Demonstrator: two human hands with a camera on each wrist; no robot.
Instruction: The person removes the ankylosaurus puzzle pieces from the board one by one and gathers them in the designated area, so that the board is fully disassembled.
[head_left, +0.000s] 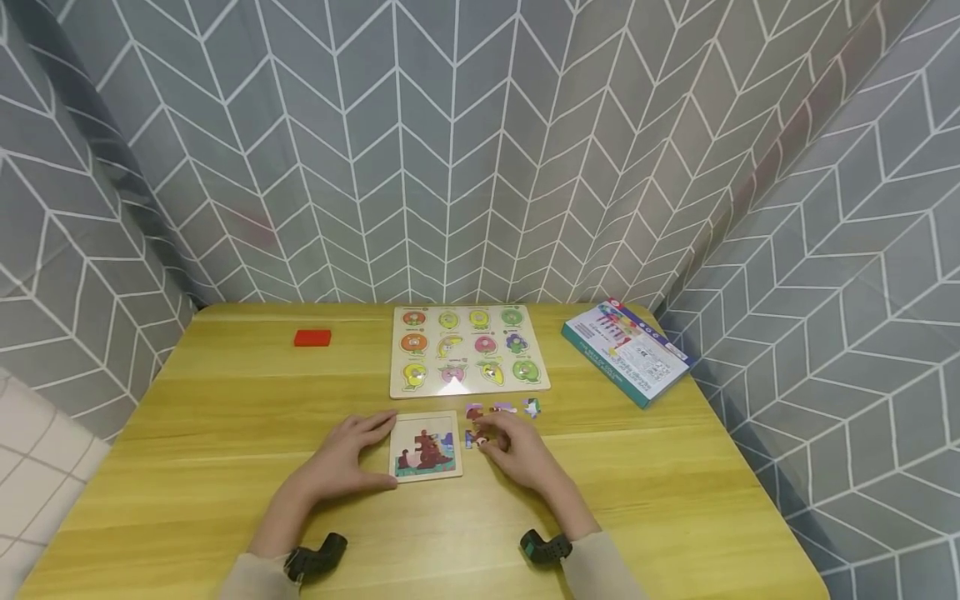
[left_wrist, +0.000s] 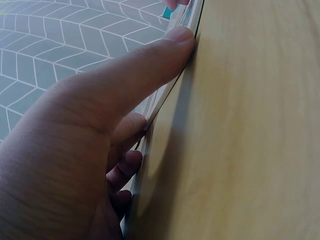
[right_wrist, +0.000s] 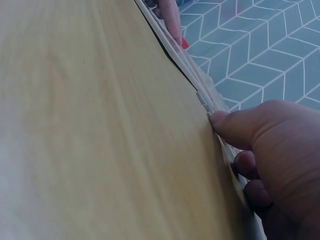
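A small square jigsaw puzzle board (head_left: 426,480) lies on the table, partly filled with a brown animal picture; bare wood shows at its upper left. My left hand (head_left: 341,461) holds the board by its left side, thumb at the lower corner and fingers at the upper one. In the left wrist view the thumb (left_wrist: 145,70) lies along the board's edge. To the right of the board, my right hand (head_left: 521,450) has thumb and fingertips on a jigsaw piece (head_left: 472,439), partly hidden by the fingers. Loose pieces (head_left: 504,407) lie just beyond that hand.
Behind the small board lies a larger wooden fruit puzzle board (head_left: 470,350). A red block (head_left: 312,337) sits at the back left of the wooden table (head_left: 225,417). At the back right is a teal-edged box (head_left: 628,352). Patterned curtains (head_left: 480,150) hang behind the table.
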